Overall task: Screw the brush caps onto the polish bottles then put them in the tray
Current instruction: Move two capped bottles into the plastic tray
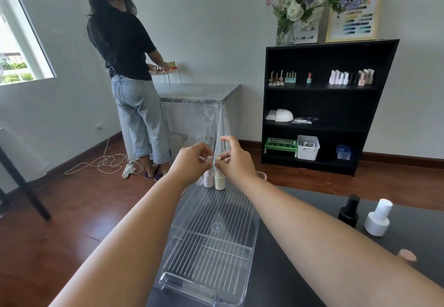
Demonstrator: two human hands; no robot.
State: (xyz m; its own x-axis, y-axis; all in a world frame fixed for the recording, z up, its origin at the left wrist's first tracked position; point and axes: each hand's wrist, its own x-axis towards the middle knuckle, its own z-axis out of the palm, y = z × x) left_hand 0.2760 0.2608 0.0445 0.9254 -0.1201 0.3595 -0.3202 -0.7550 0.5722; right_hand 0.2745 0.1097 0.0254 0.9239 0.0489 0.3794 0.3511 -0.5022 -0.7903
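Head camera, first speaker: How far along are we?

Second speaker: Two bottles are already capped and standing at the far end of the clear tray point(249, 213): a pink bottle point(208, 180) and a cream bottle point(219, 182), touching side by side. The left hand point(192, 160) has its fingertips pinched closed on the pink bottle's cap, and the right hand point(236, 160) pinches the cream bottle's cap the same way, with its index finger lifted.

First: Placing them, or tightening?

Second: I cannot tell. Both bottles seem to rest on the tray floor, so I judge this as setting them down or giving a last twist.

First: What remains?

Second: On the dark table point(300, 270), to the right of the tray and well apart from it, stand a black bottle point(348, 212) and a white bottle point(377, 219). Both look capped, though whether the caps are screwed tight is not visible. They still need to go in the tray. A small pinkish thing point(407, 254) lies nearer on the table; too blurred to name.

First: So about halfway?

Second: Roughly, by my reckoning. Most of the tray is bare.
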